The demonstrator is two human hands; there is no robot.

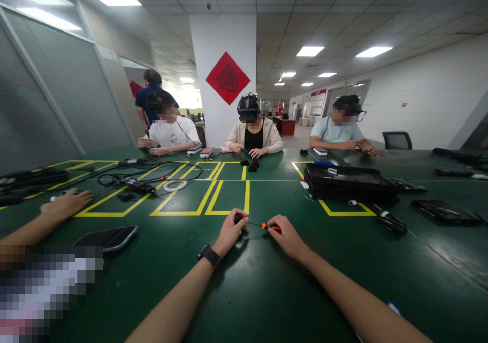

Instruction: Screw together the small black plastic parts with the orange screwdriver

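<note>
In the head view, my right hand (286, 235) is closed around the orange and black handle of a screwdriver (264, 226). Its thin shaft points left, toward my left hand (231, 232). That hand, with a dark watch on the wrist, grips a small black part (238, 218) between thumb and fingers. The shaft's tip reaches the black part or lies very near it; I cannot tell whether they touch. Both hands are just above the green table (251, 292). The fingers partly hide the black part, so its kind does not show.
Black trays (346, 183) are stacked at the right, near a dark handheld device (392, 223). Cables (152, 173) and a white ring (175, 185) lie at the left. A phone-like slab (110, 237) and a neighbour's hand (70, 203) are left of me. Several people sit opposite.
</note>
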